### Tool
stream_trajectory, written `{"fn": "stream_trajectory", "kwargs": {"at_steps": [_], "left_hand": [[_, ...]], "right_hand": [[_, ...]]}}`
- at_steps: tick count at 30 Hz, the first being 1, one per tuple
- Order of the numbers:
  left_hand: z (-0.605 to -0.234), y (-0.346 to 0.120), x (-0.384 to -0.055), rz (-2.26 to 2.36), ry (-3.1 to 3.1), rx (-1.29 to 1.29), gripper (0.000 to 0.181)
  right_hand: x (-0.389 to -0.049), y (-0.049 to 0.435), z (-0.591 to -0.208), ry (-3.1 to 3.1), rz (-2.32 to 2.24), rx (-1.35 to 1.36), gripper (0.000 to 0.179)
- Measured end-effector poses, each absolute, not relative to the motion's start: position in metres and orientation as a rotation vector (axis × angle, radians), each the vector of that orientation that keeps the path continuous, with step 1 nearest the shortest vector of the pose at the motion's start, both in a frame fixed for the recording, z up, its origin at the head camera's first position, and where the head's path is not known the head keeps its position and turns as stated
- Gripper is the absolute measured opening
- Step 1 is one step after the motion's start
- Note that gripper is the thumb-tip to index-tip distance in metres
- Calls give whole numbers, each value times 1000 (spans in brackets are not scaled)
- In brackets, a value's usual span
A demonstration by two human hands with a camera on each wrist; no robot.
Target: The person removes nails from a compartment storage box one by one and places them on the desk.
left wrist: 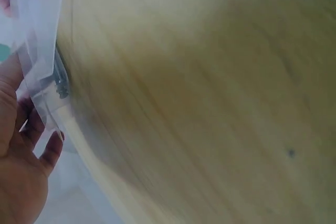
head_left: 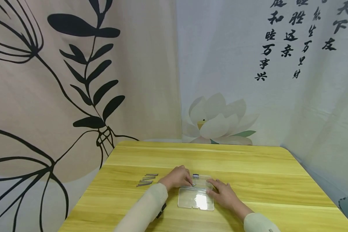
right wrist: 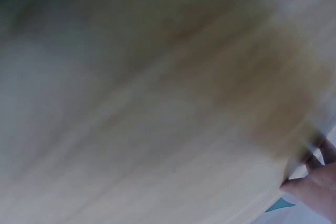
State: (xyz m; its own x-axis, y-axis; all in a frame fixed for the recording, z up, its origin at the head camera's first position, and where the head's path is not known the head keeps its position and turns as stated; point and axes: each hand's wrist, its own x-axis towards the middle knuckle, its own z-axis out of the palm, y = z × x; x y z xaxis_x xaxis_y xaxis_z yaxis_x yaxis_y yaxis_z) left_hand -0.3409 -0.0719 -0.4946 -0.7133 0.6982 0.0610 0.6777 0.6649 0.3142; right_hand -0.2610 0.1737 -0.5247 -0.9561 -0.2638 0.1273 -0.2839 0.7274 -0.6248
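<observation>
A clear plastic box [head_left: 188, 200] lies open on the table, its lid flap toward the front and its tray behind. My left hand [head_left: 177, 177] reaches over the tray's left side, fingertips pinching a small metal screw [head_left: 193, 184]. In the tray's back left corner sits a small dark blue and metal bundle [head_left: 195, 176]. At the box's right edge, my right hand [head_left: 227, 194] grips it between thumb and fingers. The left wrist view shows my left hand [left wrist: 23, 174] at the box wall, with dark metal pieces [left wrist: 61, 83] behind clear plastic. My right hand [right wrist: 315, 184] appears at the right wrist view's corner.
Several loose long metal screws [head_left: 146, 180] lie in a loose row left of my left hand. A black object [head_left: 161, 211] shows under the left sleeve. The wooden table [head_left: 264, 174] ends at a patterned cloth backdrop [head_left: 150, 80].
</observation>
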Motion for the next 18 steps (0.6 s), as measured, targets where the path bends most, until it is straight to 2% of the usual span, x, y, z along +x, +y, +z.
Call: {"fn": "stream_trajectory", "kwargs": {"at_steps": [18], "left_hand": [[-499,-70,-341,461,2819,1250,7]], "right_hand": [[-264,175,-529,-2893,1036,452,46]]}}
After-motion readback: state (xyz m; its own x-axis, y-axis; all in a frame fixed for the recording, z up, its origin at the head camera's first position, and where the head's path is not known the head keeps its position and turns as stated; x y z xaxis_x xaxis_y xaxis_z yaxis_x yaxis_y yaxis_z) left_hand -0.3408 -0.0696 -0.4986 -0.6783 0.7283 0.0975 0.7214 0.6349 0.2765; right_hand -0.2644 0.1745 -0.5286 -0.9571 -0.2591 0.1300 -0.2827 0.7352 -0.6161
